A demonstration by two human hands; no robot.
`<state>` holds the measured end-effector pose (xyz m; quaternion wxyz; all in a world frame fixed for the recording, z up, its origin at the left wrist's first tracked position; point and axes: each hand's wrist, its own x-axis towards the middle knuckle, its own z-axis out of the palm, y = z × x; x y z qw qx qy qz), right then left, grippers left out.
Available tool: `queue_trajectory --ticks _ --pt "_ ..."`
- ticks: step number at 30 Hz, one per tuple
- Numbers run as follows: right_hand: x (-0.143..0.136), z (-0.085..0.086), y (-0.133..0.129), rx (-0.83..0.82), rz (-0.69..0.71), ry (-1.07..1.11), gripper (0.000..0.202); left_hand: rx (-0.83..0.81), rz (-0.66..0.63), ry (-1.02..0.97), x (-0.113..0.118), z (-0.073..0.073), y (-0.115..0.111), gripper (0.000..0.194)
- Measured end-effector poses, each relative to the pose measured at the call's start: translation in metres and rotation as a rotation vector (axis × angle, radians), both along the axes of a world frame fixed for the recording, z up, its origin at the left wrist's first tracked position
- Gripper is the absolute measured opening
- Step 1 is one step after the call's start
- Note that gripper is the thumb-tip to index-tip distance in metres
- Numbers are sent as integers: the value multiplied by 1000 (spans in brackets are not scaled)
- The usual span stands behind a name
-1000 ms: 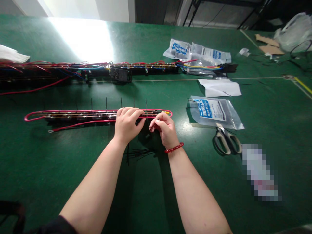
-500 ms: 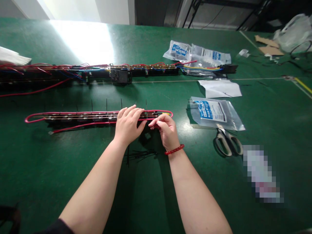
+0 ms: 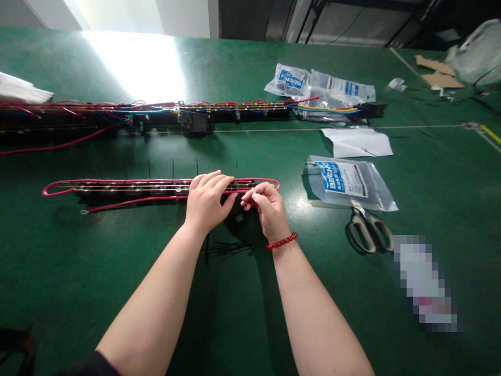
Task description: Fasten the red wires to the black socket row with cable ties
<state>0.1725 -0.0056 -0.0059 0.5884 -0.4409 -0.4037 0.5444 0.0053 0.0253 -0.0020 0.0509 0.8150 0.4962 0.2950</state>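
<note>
A long black strip with shiny joints and thin wires (image 3: pixel 135 189) lies before me, a thick red cable (image 3: pixel 113 206) looped along it, ending in a ring terminal at the left. Thin black cable ties (image 3: pixel 173 168) stick up from its far side. Across the strip lies my left hand (image 3: pixel 206 201), fingers stretched over the cable and thumb apart on the near side. At the strip's right end my right hand (image 3: pixel 268 206) is closed in a pinch; what its fingertips hold is too small to make out. Loose black cable ties (image 3: pixel 229 249) lie below the hands.
A longer wired strip (image 3: pixel 250 112) runs behind on the green table (image 3: pixel 117 292). To the right are scissors (image 3: pixel 370 232), a labelled plastic bag (image 3: pixel 376 183) and white paper (image 3: pixel 358 142). More bags (image 3: pixel 291 79) and cardboard scraps (image 3: pixel 442 78) lie at the back.
The view has shifted slightly, so everything sits a little further right. Both hands keep nearly the same place on the strip, with only a slight change in the right fingers.
</note>
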Motion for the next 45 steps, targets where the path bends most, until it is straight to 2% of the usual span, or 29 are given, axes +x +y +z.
queue_trajectory --ticks 9,16,22,32,39,45 --pt "0 1 0 -22 0 -12 7 34 21 -8 1 -1 0 25" --pt "0 7 -2 -77 5 -12 7 -7 25 12 2 3 -1 22" --pt "3 5 -1 -6 -31 22 7 -11 22 26 1 4 -1 23" --pt "9 12 1 -26 -61 280 16 -41 21 76 1 4 -1 28" --pt "33 9 10 -49 -207 530 19 -22 7 101 0 3 -2 31" --pt "33 3 14 -112 -281 573 14 -22 3 111 -1 2 -2 36"
